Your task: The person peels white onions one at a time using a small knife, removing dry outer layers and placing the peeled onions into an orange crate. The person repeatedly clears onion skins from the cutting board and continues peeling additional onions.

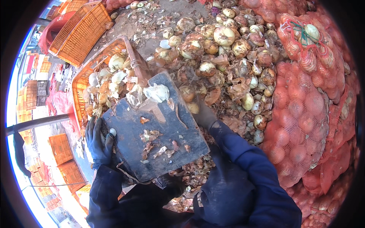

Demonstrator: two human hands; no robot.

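My left hand (99,145), in a dark work glove, lies at the left edge of a worn dark board (159,134), its fingers extended and thumb apart. A small pale oval piece (112,132) is by the thumb; whether it is attached there I cannot tell. Beyond the board's right edge, my right hand (204,115) is blurred and reaches into a heap of loose onions (225,37). An onion (193,107) is close to its fingers, but a grip is not visible. Dry skin scraps (151,135) and a whitish peel (156,93) lie on the board.
An orange plastic crate (75,85) containing onion peels (115,77) adjoins the board's far left side. Another orange crate (79,34) is tilted behind it. Red mesh sacks of onions (296,122) are piled along the right. A dark bar (40,122) crosses at left.
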